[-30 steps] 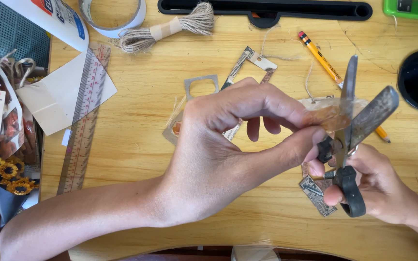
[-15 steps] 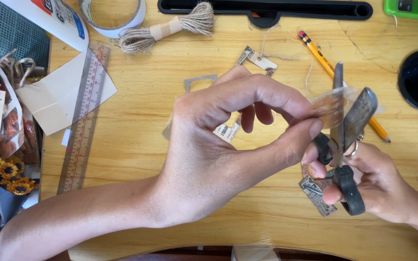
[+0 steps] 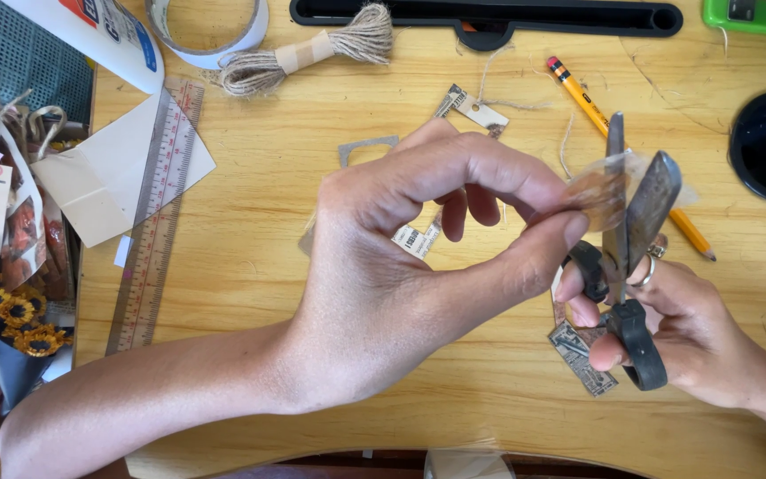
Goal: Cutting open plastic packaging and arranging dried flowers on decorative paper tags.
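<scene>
- The left hand (image 3: 401, 266) covers much of the printed paper cutouts (image 3: 418, 238) lying on the wooden table (image 3: 259, 222); their shapes are hard to make out.
- The small clear scrap (image 3: 597, 191) is see-through and blurred, its edges uncertain.
- Left thumb and forefinger are pinched together on that scrap, held above the table.
- The right hand (image 3: 684, 328) is closed through the black handles of the scissors (image 3: 631, 239), whose blades stand apart around the scrap.

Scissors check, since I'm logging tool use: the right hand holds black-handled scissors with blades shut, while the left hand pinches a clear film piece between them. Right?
Not quite. In the head view the scissors in the right hand have their blades open, not shut. The left hand does pinch the clear film piece between them.
</scene>
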